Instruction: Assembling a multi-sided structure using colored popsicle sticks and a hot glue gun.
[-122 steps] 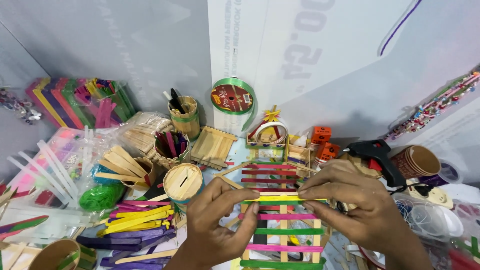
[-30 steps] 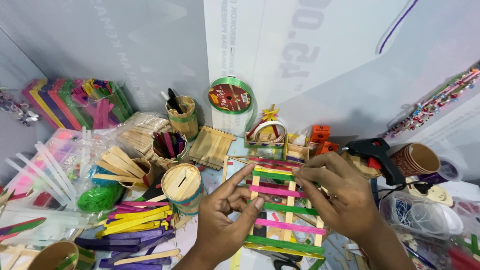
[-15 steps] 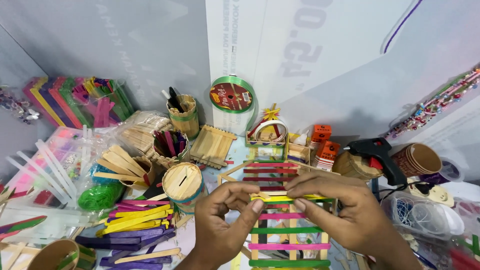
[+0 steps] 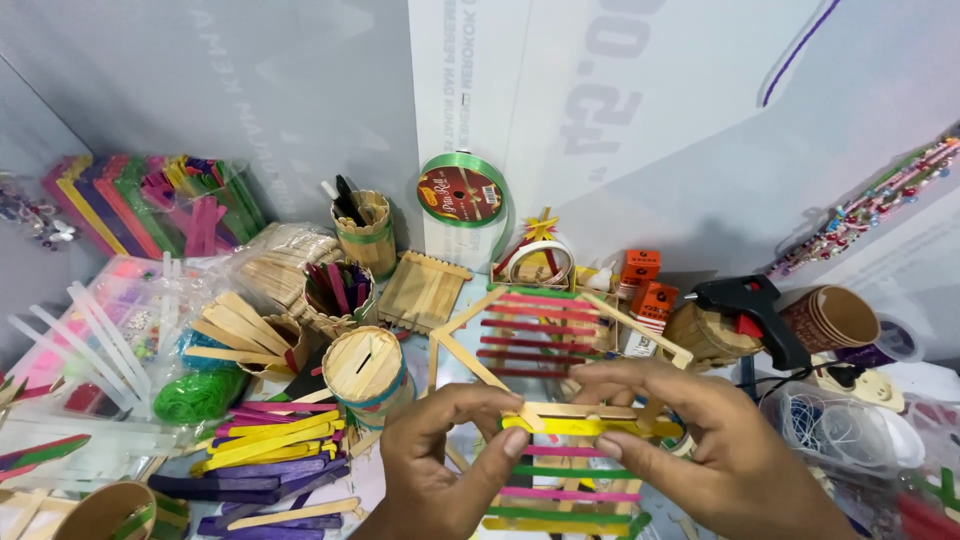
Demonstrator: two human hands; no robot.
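Observation:
Both my hands hold a flat frame of coloured craft sticks (image 4: 560,400) low in the middle of the head view. It has plain wooden side rails, a pointed top and red, pink, green and yellow crossbars. My left hand (image 4: 440,465) pinches the left end of a yellow crossbar (image 4: 580,425) with thumb and forefinger. My right hand (image 4: 700,440) grips the right end of the same bar, fingers curled over the frame.
Loose coloured sticks (image 4: 270,445) lie at the left by a round stick box with a slot (image 4: 365,365). Behind stand stick cups (image 4: 365,230), a green ribbon spool (image 4: 462,195), a black glue gun (image 4: 745,305) and paper cups (image 4: 840,320).
Over four seconds the frame was tilted and turned between my hands, then laid flatter. Both hands have shifted to pinch the ends of the yellow crossbar.

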